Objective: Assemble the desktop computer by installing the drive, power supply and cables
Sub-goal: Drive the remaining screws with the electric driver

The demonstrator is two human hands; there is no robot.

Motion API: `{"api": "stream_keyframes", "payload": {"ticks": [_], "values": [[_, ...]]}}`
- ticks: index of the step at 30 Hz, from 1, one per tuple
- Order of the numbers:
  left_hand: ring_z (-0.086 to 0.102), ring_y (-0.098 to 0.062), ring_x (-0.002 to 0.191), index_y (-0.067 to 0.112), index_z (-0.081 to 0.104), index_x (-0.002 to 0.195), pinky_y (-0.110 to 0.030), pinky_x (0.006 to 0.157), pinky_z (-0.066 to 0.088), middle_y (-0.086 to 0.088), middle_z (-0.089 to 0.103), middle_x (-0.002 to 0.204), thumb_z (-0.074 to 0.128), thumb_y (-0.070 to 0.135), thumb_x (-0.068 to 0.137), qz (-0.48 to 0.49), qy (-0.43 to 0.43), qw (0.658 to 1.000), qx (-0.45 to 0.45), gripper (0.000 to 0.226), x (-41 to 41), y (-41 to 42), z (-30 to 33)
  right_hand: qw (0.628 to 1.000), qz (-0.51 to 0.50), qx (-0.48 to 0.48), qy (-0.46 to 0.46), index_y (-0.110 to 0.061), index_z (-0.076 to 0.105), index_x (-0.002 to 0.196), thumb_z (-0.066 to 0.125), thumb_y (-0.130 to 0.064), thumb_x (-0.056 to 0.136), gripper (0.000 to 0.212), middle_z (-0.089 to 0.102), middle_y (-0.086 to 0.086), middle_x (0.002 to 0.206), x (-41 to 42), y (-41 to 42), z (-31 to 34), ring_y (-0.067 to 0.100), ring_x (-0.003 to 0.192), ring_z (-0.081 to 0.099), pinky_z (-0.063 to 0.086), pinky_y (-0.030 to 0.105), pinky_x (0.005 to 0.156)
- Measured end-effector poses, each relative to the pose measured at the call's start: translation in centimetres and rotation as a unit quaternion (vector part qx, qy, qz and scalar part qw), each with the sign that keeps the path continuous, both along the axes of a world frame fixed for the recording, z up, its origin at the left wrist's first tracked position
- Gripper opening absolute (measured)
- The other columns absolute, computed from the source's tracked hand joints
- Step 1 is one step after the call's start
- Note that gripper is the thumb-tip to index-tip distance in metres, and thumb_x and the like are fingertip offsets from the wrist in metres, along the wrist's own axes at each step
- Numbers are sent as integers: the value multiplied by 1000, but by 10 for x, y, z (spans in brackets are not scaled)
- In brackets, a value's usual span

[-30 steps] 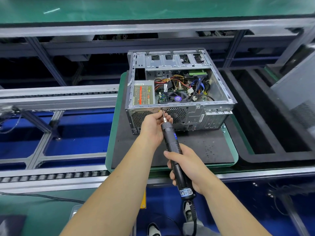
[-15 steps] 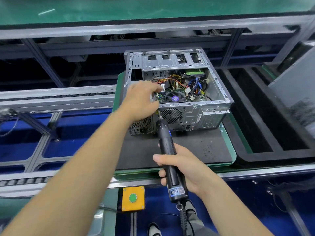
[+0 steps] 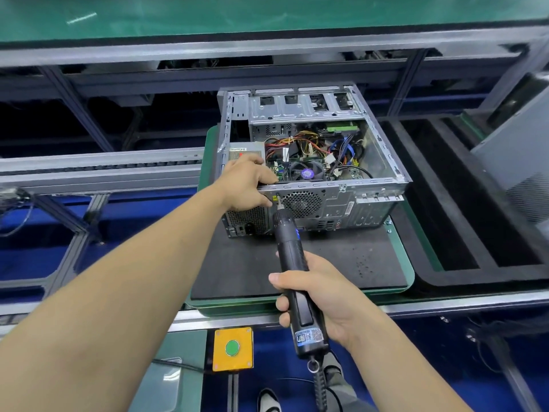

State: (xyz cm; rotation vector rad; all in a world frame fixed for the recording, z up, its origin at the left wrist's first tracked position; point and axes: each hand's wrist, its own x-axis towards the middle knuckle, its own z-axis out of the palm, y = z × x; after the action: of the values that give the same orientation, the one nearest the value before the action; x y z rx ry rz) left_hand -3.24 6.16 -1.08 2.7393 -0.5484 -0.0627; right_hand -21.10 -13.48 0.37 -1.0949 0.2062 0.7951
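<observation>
An open grey computer case (image 3: 368, 197) lies on its side on a black mat (image 3: 243, 263). Inside it I see coloured cables (image 3: 306, 144), a CPU fan (image 3: 306, 173) and the grey power supply (image 3: 237, 153) at the near left corner. My left hand (image 3: 248, 182) grips the case's top rear edge over the power supply, fingers curled over the rim. My right hand (image 3: 320, 295) grips a black electric screwdriver (image 3: 292, 257). Its bit touches the rear panel just left of the round fan grille (image 3: 301, 202).
The mat sits on a green pallet (image 3: 408, 272) on a conveyor line. A yellow box with a green button (image 3: 232, 348) is mounted below the front rail. A black tray (image 3: 463, 209) and another grey case (image 3: 517, 162) lie to the right. Roller rails (image 3: 104, 168) run off left.
My left hand let go of the screwdriver tip, rose and took hold of the case's top rear edge over the power supply. The screwdriver bit stays at the rear panel.
</observation>
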Motion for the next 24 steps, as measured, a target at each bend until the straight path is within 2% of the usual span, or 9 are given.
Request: {"api": "stream_keyframes", "payload": {"ticks": [4, 6, 8, 10, 13, 17, 19, 21, 24], "values": [[26, -9, 134, 21, 69, 90, -28, 98, 11, 45, 45, 103, 87, 40, 70, -8, -2, 1000, 0, 33, 1, 2, -4, 1000, -2, -2, 11, -6, 49, 114, 73, 0, 82, 40, 53, 14, 84, 3, 1, 0, 23, 55, 56, 50, 33, 48], [26, -7, 133, 31, 64, 88, -27, 97, 9, 49, 41, 99, 87, 42, 69, -13, 4, 1000, -2, 31, 2, 2, -4, 1000, -4, 2, 19, -7, 49, 117, 74, -1, 80, 44, 54, 13, 82, 4, 2, 0, 24, 55, 56, 50, 33, 48], [25, -6, 133, 29, 66, 88, -25, 96, 8, 48, 42, 100, 87, 42, 69, -10, 4, 1000, -5, 32, 2, 3, -5, 1000, -4, -26, 4, -11, 50, 110, 77, -4, 78, 42, 56, 9, 78, 4, 5, -1, 24, 56, 55, 50, 34, 51], [26, -9, 134, 20, 69, 91, -26, 96, 9, 43, 46, 102, 87, 41, 70, -7, -2, 1000, -3, 35, 3, 3, -6, 991, -1, -126, -52, -18, 50, 103, 80, -10, 76, 41, 54, 7, 77, 4, 8, -7, 26, 60, 54, 51, 36, 57], [27, -13, 136, 22, 73, 104, -30, 99, 11, 35, 51, 110, 84, 39, 70, 1, -1, 1000, -4, 39, 0, 0, -4, 961, -9, -243, -130, -24, 51, 97, 74, -19, 72, 34, 52, 8, 81, 4, 10, -18, 25, 67, 52, 50, 37, 62], [27, -21, 140, 44, 64, 118, -45, 111, 27, 14, 50, 137, 53, 51, 63, 55, 51, 997, -2, 56, -10, -6, 3, 971, 12, -211, -111, -26, 54, 95, 71, -27, 78, 24, 54, 8, 75, 1, -3, -33, 25, 54, 54, 52, 35, 51], [33, -18, 136, 39, 64, 119, -43, 111, 27, 12, 55, 134, 43, 46, 68, 59, 3, 998, -19, 55, -18, -11, 4, 978, 50, -182, -86, -26, 56, 89, 73, -26, 79, 20, 56, 9, 70, -4, -17, -47, 27, 49, 54, 49, 33, 47], [45, -20, 124, 26, 68, 114, -40, 105, 30, 7, 63, 122, 43, 39, 72, 72, -114, 989, -57, 50, -31, -24, 4, 981, 50, -177, -57, -21, 56, 85, 75, -24, 77, 21, 58, 11, 70, -12, -32, -63, 28, 49, 55, 49, 32, 48], [56, -31, 92, 8, 69, 93, -40, 80, 41, -7, 64, 95, 52, 24, 73, -7, -265, 959, -102, 31, -54, -71, -2, 991, -41, -123, 15, -15, 54, 83, 73, -17, 76, 21, 56, 14, 72, -17, -55, -83, 27, 50, 52, 46, 33, 48]]}}
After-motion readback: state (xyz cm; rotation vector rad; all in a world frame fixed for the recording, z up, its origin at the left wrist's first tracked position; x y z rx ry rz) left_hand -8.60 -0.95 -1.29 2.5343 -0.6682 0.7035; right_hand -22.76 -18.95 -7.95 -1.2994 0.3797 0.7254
